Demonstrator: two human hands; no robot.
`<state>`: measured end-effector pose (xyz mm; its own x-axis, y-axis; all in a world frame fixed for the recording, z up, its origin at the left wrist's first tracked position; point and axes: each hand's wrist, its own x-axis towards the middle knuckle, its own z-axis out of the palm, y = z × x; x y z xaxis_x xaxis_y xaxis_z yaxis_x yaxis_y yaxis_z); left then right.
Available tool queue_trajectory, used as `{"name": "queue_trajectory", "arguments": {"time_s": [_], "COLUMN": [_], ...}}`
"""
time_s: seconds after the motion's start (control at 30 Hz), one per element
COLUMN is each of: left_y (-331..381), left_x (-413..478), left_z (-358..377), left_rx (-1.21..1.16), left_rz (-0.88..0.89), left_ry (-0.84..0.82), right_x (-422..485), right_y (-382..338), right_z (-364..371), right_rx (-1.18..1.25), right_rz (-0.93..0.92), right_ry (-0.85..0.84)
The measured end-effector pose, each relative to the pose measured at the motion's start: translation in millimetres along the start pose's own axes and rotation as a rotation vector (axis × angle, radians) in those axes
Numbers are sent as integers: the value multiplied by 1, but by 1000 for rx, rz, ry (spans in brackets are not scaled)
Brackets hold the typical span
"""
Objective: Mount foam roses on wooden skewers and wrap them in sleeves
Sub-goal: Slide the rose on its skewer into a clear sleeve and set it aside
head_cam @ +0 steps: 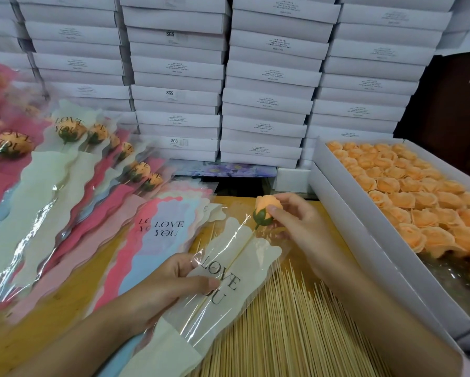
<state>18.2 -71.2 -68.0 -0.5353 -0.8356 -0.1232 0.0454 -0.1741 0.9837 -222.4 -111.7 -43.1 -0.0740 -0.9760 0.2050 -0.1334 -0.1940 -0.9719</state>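
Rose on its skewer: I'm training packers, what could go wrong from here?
The skewer could snag or pierce the sleeve. The right hand, pinching the rose, might crush its petals or twist it off. Held by the left hand, the sleeve lies over loose skewers and could catch one.

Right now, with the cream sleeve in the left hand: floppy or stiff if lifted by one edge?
Probably floppy: the sleeve is thin clear film over paper, and it ripples where the left hand pinches it. Likely slippery too: the film glares. The skewer inside may stiffen it lengthwise while the right hand holds the rose.
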Motion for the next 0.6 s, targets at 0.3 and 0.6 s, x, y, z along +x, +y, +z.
{"name": "queue_trajectory", "arguments": {"time_s": [0.3, 0.6], "left_y": [-7, -1], "left_x": [-1, -1], "left_z": [-4, 1], "left_rx": [53, 9], "left_rz": [-91, -10], "left_ry": [152, 44], "right_x": [-3, -7], "right_y": [-6, -10], "right_z": [1, 5], "right_rx": [-20, 23], "right_rz": [4, 10], "right_ry": [-64, -122]}}
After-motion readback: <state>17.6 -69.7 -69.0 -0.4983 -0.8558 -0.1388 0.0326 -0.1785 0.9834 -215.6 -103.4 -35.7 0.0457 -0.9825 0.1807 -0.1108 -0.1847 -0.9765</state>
